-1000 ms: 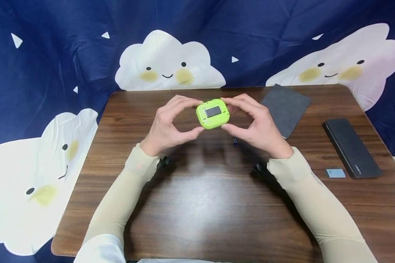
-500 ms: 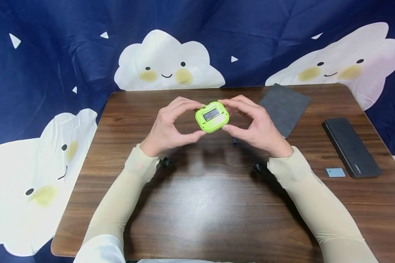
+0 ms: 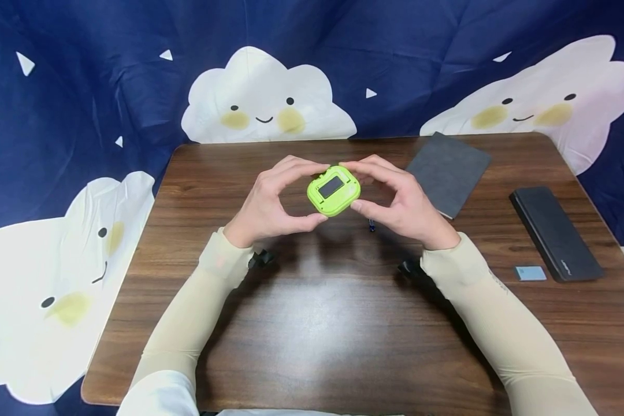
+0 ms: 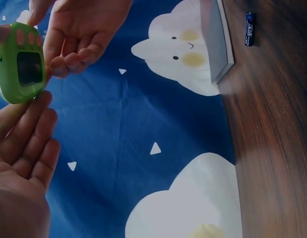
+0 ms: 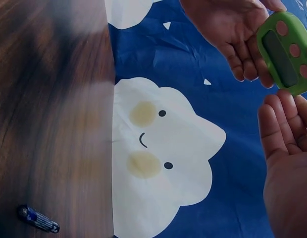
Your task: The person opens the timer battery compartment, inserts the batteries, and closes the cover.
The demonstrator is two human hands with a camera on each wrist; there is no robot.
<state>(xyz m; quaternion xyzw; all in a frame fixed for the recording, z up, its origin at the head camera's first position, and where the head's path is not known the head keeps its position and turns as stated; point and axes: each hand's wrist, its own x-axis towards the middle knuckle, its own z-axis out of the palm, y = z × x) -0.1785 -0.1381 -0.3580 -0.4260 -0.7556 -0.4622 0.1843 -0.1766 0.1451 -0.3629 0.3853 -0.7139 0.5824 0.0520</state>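
Green gadget (image 3: 333,191) pinched btwn L fingers (image 3: 299,170) & R fingers (image 3: 377,170), above brown tbl (image 3: 312,335).

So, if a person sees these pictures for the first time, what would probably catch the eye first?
Probably the bright-green, rounded plastic device, which the left hand and the right hand hold between them above the brown wood-grain table. Next, perhaps, the dark-blue cloth backdrop behind the table, with its large white smiling clouds.
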